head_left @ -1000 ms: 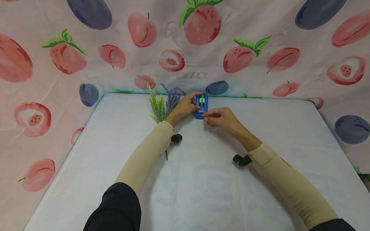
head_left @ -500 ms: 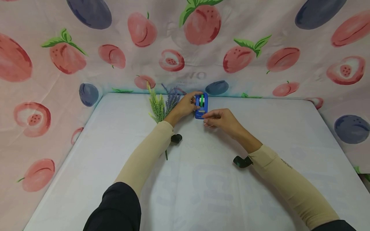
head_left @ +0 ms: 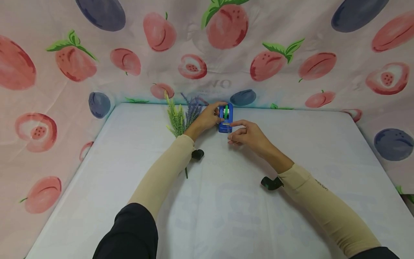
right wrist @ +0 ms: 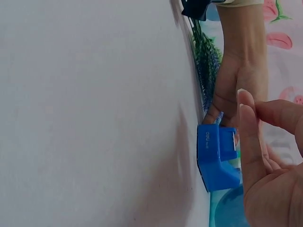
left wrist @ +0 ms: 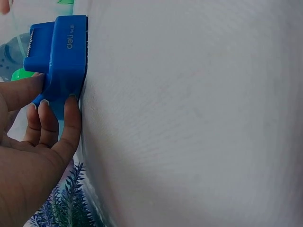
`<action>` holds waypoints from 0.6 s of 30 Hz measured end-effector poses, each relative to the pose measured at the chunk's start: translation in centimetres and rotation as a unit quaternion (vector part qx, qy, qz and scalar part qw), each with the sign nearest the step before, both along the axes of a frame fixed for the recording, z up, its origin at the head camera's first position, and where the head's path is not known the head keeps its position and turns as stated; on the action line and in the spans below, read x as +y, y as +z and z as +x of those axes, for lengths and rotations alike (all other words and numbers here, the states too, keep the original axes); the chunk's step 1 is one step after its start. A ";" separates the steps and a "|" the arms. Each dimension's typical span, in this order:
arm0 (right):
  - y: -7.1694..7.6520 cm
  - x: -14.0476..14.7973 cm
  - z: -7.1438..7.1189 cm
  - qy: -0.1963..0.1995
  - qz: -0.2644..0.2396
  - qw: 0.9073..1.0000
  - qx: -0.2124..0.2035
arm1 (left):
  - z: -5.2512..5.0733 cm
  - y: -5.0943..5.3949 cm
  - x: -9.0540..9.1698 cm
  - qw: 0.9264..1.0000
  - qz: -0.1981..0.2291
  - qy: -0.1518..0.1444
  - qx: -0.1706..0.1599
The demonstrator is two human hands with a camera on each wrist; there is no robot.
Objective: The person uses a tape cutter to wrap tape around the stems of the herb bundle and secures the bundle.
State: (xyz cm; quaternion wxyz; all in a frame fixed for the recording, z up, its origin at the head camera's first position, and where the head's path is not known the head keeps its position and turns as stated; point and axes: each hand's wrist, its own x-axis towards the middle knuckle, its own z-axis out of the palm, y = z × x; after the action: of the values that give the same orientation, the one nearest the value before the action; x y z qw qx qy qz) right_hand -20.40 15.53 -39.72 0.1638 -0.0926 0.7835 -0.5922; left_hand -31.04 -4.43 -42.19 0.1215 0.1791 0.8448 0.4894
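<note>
A blue tape dispenser (head_left: 225,128) with a green-cored roll (head_left: 226,112) stands near the table's back edge. My left hand (head_left: 207,119) grips its left side; in the left wrist view, the thumb and fingertips lie against the blue body (left wrist: 68,52). Just in front of the dispenser, my right hand (head_left: 252,136) pinches what looks like the free end of clear tape, which is faint and hard to see. Its index finger stands apart from the thumb in the head view. The right wrist view shows the right hand (right wrist: 270,194) beside the dispenser (right wrist: 210,151).
Yellow-green and purple artificial flower sprigs (head_left: 177,120) lie under the left forearm, their stem pointing toward me. The white table (head_left: 226,208) meets a fruit-printed cloth (head_left: 284,21) behind. Black wrist cameras (head_left: 271,182) hang from both sleeves.
My right index finger has lifted and spread from the thumb in front of the dispenser. The left hand keeps its hold, and the dispenser has stayed in place.
</note>
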 end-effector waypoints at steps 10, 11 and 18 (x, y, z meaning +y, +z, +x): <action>-0.2 -0.6 0.1 -0.026 -0.042 0.992 -0.120 | 0.0 0.1 -0.1 1.000 0.000 -0.003 0.005; -0.2 -0.7 0.1 -0.026 -0.044 0.991 -0.128 | 0.0 0.1 -0.1 1.000 0.001 -0.003 0.005; -0.1 -0.7 0.4 -0.031 -0.038 0.984 -0.172 | 0.1 0.1 -0.1 1.000 0.005 -0.001 0.006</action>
State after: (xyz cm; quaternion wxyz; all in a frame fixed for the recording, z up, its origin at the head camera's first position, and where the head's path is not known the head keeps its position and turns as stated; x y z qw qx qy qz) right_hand -20.00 14.78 -39.80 0.2735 0.0289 0.7236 -0.6331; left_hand -30.98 -4.52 -42.11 0.1158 0.1834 0.8429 0.4924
